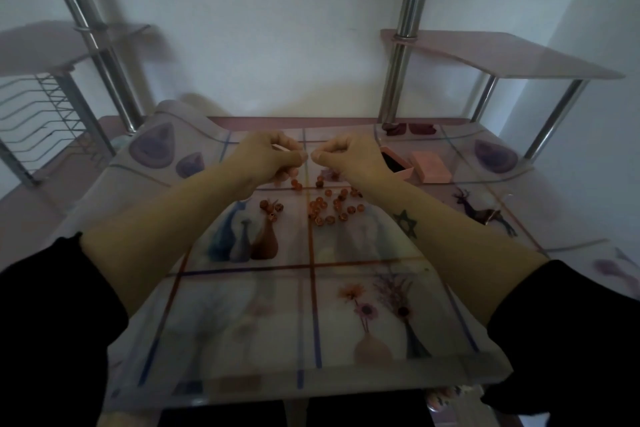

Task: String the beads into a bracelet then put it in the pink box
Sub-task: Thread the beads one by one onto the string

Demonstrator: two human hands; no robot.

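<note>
Both hands hang above the counter [311,305], fingertips almost meeting. The left hand [266,158] is curled, pinching a pale strip [278,148]. The right hand [349,156] is curled in a pinch too, but what it grips, if anything, is too small to tell. No cord shows. Loose beads [332,206] lie scattered below; the open box [398,165] sits just right of them, lid [431,166] beside it. Threading likely goes best with the pinches close, the cord end short, and the work kept low so dropped beads stay put.
</note>
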